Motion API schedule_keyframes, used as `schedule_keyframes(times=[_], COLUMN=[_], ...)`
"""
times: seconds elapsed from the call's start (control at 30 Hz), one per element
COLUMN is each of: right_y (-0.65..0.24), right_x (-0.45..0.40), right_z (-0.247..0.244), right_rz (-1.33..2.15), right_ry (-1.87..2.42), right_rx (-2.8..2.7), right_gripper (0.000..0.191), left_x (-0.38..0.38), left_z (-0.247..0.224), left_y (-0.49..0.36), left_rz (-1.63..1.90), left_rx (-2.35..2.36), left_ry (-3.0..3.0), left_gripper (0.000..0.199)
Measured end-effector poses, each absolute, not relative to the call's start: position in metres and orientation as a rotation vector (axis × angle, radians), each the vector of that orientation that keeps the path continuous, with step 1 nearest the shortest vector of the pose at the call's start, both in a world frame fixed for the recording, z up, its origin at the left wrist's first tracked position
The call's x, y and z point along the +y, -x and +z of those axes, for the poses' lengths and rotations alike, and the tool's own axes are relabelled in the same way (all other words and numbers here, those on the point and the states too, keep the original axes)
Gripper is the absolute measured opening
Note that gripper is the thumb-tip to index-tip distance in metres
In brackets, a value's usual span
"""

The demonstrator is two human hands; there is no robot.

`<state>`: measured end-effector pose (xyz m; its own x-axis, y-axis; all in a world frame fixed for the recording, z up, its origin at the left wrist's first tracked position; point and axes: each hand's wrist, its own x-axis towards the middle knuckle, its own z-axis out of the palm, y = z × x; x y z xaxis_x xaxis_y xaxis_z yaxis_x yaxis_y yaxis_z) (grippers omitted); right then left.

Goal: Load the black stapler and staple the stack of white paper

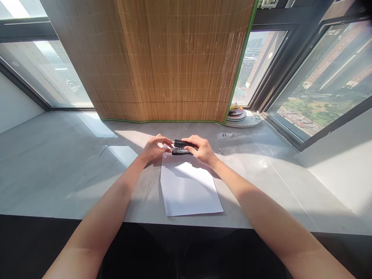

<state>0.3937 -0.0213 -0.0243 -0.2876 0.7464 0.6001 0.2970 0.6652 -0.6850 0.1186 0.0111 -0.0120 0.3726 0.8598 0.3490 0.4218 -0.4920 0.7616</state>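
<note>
A black stapler (181,152) lies across the far edge of the white paper (190,190), its upper and lower parts apart and a bit of silver metal between them. My right hand (202,149) is closed around the stapler's right end, thumb on the near side. At the left end, my left hand (157,148) has its thumb and fingers curled in against the stapler's tip. Whether something small sits between those fingertips is hidden. Two small grey pieces, like staple strips (224,135), rest on the counter beyond my right hand.
The grey counter (95,186) runs along the windows. Behind the paper hangs a bamboo mat (174,69) with green edging, reaching down to the counter. Stacked plates or discs (242,119) stand in the far right corner by the window frame (279,77).
</note>
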Motion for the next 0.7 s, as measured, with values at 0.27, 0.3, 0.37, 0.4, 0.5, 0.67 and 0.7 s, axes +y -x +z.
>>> schedule_keyframes(times=[0.27,0.3,0.37,0.4,0.5,0.67,0.7], right_y=[-0.389,-0.388,-0.386,-0.385,-0.384,-0.386,-0.387], right_x=[-0.028,-0.028,-0.029,-0.029,-0.03,-0.028,-0.027], right_z=[-0.02,-0.021,-0.021,-0.021,-0.019,-0.018,-0.019], right_rz=[0.668,0.664,0.657,0.657,0.651,0.52,0.498], right_ry=[0.69,0.68,0.659,0.649,0.62,0.649,0.665], right_rx=[-2.024,-2.043,-2.048,-2.035,-1.991,-2.055,-2.07], right_gripper=[0.03,0.03,0.03,0.03,0.031,0.029,0.028], left_x=[0.008,0.008,0.008,0.008,0.008,0.008,0.007], left_z=[-0.003,-0.002,-0.001,-0.001,0.0,-0.002,-0.002], left_y=[-0.124,-0.125,-0.125,-0.125,-0.124,-0.127,-0.128], left_rz=[0.9,0.882,0.889,0.906,0.959,0.945,0.939], left_rx=[0.842,0.821,0.799,0.794,0.789,0.806,0.83], left_ry=[-2.229,-2.24,-2.254,-2.257,-2.254,-2.28,-2.283], left_gripper=[0.063,0.066,0.068,0.069,0.071,0.06,0.057])
